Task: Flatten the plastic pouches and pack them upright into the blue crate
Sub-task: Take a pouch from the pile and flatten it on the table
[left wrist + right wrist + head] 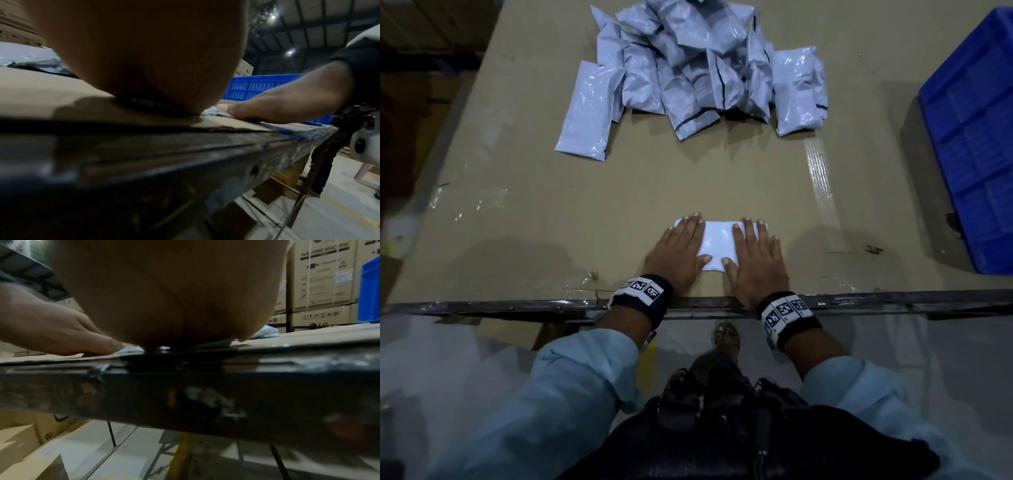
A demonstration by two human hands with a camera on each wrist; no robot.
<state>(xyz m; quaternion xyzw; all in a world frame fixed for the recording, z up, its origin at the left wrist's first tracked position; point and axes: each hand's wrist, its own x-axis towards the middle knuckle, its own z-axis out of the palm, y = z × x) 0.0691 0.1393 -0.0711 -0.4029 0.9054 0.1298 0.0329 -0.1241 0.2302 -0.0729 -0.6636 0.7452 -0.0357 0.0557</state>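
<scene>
1. Pouch (717,241) lies flat on the table (551,212) near its front edge, long axis left-right, under both palms.
2. Left hand (677,255) and right hand (756,262) press 1 end each, fingers straight, gripping nothing.
3. Blue crate (976,144) sits well off to the right; right hand is nearer, likely the carrier.
4. Count: 1 pouch under hands, 1 crate, 1 pile (695,65) at the far side, number unclear, roughly 10+.
</scene>
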